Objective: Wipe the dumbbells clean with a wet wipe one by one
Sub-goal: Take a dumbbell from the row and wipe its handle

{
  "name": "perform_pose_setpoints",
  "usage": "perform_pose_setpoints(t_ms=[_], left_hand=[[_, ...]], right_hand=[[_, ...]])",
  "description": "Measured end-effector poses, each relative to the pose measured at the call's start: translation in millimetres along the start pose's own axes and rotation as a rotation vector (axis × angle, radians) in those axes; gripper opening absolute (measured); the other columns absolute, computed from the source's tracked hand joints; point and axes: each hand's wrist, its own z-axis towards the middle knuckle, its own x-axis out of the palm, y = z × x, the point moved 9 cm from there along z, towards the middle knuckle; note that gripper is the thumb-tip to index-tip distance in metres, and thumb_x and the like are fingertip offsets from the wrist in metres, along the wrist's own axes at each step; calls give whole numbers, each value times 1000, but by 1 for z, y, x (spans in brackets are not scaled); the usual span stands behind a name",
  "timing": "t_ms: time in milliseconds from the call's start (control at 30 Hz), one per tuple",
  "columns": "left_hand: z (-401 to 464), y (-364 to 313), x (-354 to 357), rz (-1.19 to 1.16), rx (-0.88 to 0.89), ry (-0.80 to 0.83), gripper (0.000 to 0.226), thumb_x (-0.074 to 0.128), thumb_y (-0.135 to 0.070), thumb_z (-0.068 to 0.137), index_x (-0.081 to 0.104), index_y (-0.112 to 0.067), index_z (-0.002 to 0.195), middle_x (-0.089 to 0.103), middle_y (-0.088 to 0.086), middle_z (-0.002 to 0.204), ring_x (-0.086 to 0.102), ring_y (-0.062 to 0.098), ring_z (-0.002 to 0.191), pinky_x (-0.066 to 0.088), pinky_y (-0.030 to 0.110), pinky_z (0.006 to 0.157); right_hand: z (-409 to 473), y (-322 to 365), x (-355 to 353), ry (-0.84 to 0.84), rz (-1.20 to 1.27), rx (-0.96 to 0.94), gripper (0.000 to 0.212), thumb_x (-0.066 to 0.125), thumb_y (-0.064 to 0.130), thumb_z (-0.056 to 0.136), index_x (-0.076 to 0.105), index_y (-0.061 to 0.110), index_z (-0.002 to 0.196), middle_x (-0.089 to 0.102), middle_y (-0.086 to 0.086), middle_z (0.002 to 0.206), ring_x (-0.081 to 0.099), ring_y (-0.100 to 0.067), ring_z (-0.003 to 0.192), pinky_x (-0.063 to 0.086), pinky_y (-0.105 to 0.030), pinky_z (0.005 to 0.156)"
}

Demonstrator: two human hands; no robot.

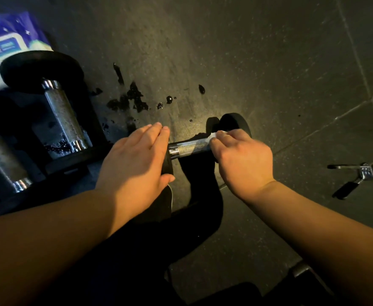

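we judge the main risk to be the dumbbell [187, 147] rolling or twisting on the floor [269, 62] while the handle is rubbed, since the wet patches [132, 100] just beyond our left fingertips suggest a slick surface; if the steadying palm slackens, the bar could turn under the wipe instead of being cleaned. a second risk is the wet wipe [214, 135] bunching, because only a small white corner shows past our right fingertips and the rest is hidden under them. our left hand [134, 160] lies flat with straight, relaxed fingers over the near weight plate, pressing down rather than gripping. our right hand [242, 157] is curled over the far end of the knurled handle, fingers clenched round the wipe against the metal, beside the far plate. both forearms reach forward and down. two other dumbbells [64, 118] and the wipes pack [9, 47] lie out past our left hand; a collar clamp [362, 173] lies well apart from our right.
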Motion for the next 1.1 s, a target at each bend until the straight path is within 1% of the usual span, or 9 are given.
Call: perform_pose_setpoints(t_ms=[167,200,433,567,667,800,900,967,1100], left_hand=[[13,6,-5,-50,21,54,104,62,-66,80,9,-21,157,16,-1,163,16,17,149,26,39,118],[16,9,-6,-61,19,76,105,62,-68,79,8,-22,157,16,-2,163,16,16,149,26,39,118],[37,19,-15,24,33,196,108,61,-71,77,11,-18,157,20,3,163,23,22,148,28,38,115],[25,6,-17,74,87,81,104,65,-71,74,27,-15,153,37,6,153,37,25,137,39,42,108],[11,-4,-9,114,139,-17,101,74,-67,66,42,-11,143,48,9,138,44,29,125,46,45,99],[-2,-14,1,135,134,-54,112,76,-63,64,32,-8,151,45,9,137,43,28,124,43,45,100],[1,-10,2,119,131,-37,117,73,-65,67,16,-15,157,41,7,141,39,26,126,42,43,101],[13,-2,-5,81,112,8,118,70,-69,68,10,-21,157,40,5,145,38,24,130,41,42,103],[42,33,-30,-187,-59,81,100,78,-62,65,33,-30,148,50,0,141,46,20,129,43,42,103]], right_hand=[[7,-13,-6,-117,-77,-134,31,44,23,98,71,17,114,73,4,104,56,-28,125,16,-53,117],[9,-14,-5,-118,-62,-161,33,43,22,98,71,16,116,74,3,106,57,-28,126,10,-58,120],[35,-17,0,54,-51,-157,31,50,26,93,72,25,114,73,6,101,53,-26,127,2,-61,121],[43,-21,4,177,-56,-130,28,48,25,88,71,27,104,73,6,98,47,-27,132,2,-63,120],[44,-21,11,313,-49,-138,24,50,25,90,67,30,107,71,6,109,42,-24,138,1,-62,120],[47,-22,20,396,-8,-148,25,48,29,94,65,31,113,68,5,116,41,-23,138,3,-58,121],[48,-26,22,363,54,-124,26,49,31,94,66,30,114,68,3,117,41,-23,138,6,-53,122],[50,-27,17,243,70,-128,22,54,30,93,68,29,110,71,2,112,46,-24,134,11,-52,122],[54,-31,2,16,85,-106,12,65,29,89,74,25,97,74,2,91,53,-28,126,21,-51,120]])
